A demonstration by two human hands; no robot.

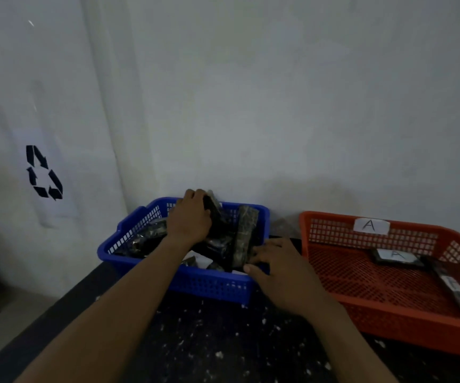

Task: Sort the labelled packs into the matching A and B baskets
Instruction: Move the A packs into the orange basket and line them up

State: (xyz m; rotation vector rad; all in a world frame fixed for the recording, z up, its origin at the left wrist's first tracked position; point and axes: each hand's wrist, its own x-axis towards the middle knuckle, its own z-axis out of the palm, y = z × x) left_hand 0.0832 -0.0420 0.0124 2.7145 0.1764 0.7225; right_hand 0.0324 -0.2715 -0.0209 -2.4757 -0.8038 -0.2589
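A blue mesh basket (209,286) at the table's back holds several dark packs. My left hand (190,217) reaches over its far side and grips one dark pack (215,214), which stands tilted upright. My right hand (275,266) rests on the basket's near right corner, fingers spread against another upright pack (244,233). To the right stands an orange mesh basket (361,286) with a white "A" label (371,225) on its back wall. Inside it lie a pack labelled A (396,257) and a second long dark pack (455,288).
The baskets sit on a dark, white-speckled table (223,341) pushed against a pale wall. A sheet with a recycling symbol (45,172) hangs on the left wall. A crumpled clear wrapper (284,226) lies between the two baskets.
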